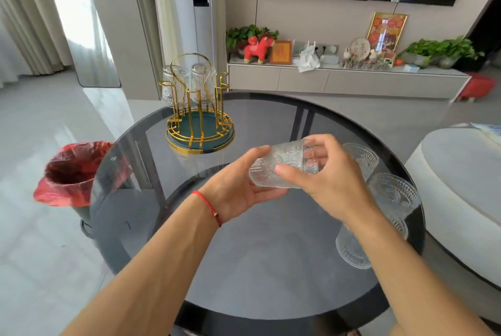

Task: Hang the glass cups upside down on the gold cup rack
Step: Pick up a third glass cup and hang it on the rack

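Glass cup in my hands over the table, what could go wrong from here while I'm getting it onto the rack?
1. The glass cup lies tilted between the left hand and right hand above the glass table; a slip might crack either.
2. Three loose cups stand close by your right forearm; a sweep could knock them.
3. The gold rack sits near the far edge, already holding two cups; a bump might tip it.
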A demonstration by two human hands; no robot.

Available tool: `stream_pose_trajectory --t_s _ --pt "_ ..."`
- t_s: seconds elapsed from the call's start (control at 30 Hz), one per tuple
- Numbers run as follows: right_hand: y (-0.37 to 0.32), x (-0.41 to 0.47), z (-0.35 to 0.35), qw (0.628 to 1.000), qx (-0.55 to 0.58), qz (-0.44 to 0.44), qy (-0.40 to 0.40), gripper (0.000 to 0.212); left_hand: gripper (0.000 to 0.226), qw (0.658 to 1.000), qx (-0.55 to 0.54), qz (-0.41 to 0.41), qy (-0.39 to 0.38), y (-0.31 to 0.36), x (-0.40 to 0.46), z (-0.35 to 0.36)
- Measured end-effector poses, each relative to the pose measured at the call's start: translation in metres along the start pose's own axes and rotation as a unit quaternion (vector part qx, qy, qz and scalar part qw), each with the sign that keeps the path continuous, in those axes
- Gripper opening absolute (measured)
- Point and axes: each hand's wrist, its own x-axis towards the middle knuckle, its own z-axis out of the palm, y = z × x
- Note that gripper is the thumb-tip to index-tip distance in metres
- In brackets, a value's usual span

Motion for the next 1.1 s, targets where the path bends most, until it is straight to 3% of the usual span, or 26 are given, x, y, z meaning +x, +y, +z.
stream_pose_trajectory --t_s 0.13,0.27,0.33,0.43,0.53,0.63,0.7,0.8,0.97,1.1 --pt "0.001 0.008 0.025 0.992 -0.09 0.014 -0.083 0.091 0.047 0.987 0.079 0.075 0.119 0.01 0.0 -0.012" --pt "-0.01 0.032 0.05 0.968 -0.176 0.026 -0.176 0.12 0.075 0.959 0.163 0.118 0.199 0.019 0.006 -0.017" --pt "-0.019 0.049 0.062 0.971 -0.156 0.024 -0.18 0.118 0.081 0.954 0.178 0.134 0.201 0.022 0.01 -0.019" --pt "-0.026 0.074 0.075 0.983 -0.121 0.03 -0.133 0.093 0.076 0.933 0.191 0.175 0.249 0.032 0.018 -0.022" --pt "-0.029 0.1 0.088 0.994 0.003 0.071 -0.08 0.065 0.047 0.897 0.213 0.222 0.316 0.048 0.028 -0.042" --pt "-0.034 0.128 0.09 0.991 0.099 0.084 -0.028 0.065 0.036 0.804 0.416 0.227 0.359 0.046 0.038 -0.07" --pt "-0.042 0.154 0.09 0.99 0.124 0.072 0.004 0.054 0.051 0.757 0.524 0.179 0.346 0.039 0.047 -0.086" --pt "-0.057 0.19 0.085 0.986 0.151 0.054 0.043 0.048 0.067 0.752 0.564 0.149 0.308 0.034 0.055 -0.095" --pt "-0.087 0.241 0.09 0.981 0.162 0.006 0.103 0.076 0.074 0.713 0.613 0.135 0.312 0.028 0.062 -0.106" --pt "-0.104 0.272 0.099 0.986 0.094 -0.039 0.135 0.087 0.076 0.724 0.607 0.127 0.302 0.027 0.064 -0.11"
